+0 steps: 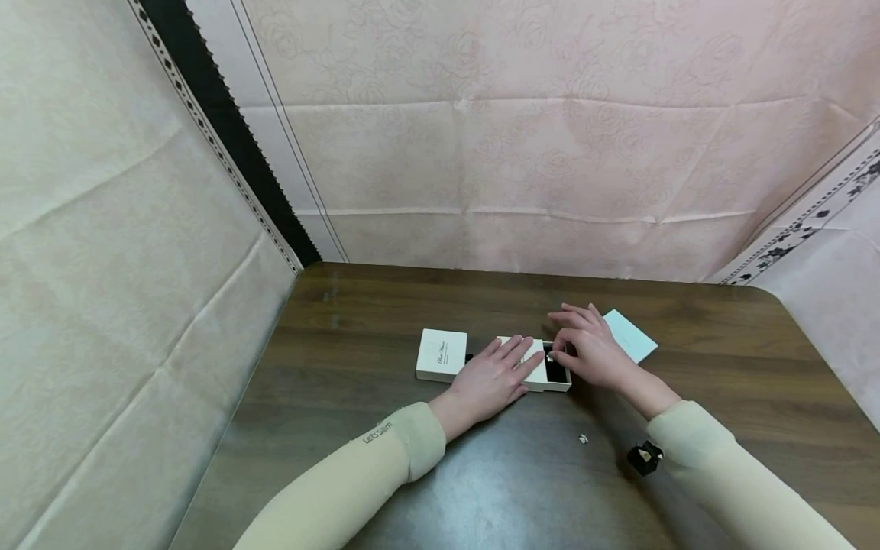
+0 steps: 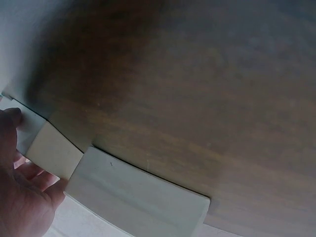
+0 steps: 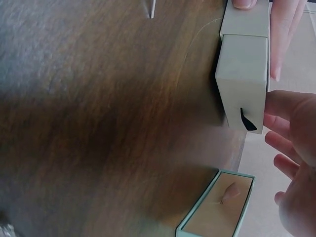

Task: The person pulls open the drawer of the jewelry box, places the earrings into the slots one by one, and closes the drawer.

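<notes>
My left hand lies across a white box sleeve, fingers spread over its top and thumb against its front side. From the sleeve's right end a white drawer with a black lining is pulled partly out. A black pull tab shows on the drawer's end. My right hand reaches over the drawer from the right, thumb and index finger pinching a small shiny piece at the lining. A similar white box with small lettering on its lid stands to the left.
A pale blue card-like box piece lies beyond my right wrist; its inside faces up to the right wrist view. One small silvery piece lies on the brown wooden table in front. Light cloth hangs behind the table.
</notes>
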Demonstrator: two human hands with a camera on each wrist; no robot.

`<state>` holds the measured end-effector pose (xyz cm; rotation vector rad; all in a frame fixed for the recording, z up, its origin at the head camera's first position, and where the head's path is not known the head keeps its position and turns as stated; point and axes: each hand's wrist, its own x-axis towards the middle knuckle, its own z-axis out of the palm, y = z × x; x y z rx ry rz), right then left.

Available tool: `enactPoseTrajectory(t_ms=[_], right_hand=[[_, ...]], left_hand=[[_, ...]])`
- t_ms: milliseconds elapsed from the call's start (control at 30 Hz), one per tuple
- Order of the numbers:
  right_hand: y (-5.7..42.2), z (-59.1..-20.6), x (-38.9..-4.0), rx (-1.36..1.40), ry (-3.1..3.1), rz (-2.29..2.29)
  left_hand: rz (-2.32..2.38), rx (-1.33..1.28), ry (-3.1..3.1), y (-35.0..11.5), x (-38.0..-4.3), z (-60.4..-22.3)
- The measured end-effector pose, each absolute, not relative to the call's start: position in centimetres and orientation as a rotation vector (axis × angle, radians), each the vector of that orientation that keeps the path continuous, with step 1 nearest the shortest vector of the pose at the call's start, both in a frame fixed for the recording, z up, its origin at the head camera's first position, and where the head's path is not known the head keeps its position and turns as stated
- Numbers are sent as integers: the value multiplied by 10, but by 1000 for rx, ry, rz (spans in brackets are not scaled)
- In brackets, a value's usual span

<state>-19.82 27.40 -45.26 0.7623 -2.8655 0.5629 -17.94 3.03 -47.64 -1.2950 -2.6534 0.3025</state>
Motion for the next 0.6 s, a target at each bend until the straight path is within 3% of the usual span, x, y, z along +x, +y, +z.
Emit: enactPoseTrajectory(t_ms=[600], right_hand=[[273, -453, -200, 788, -2821, 517]], left_hand=[[284, -1292, -2634, 30, -179, -478]])
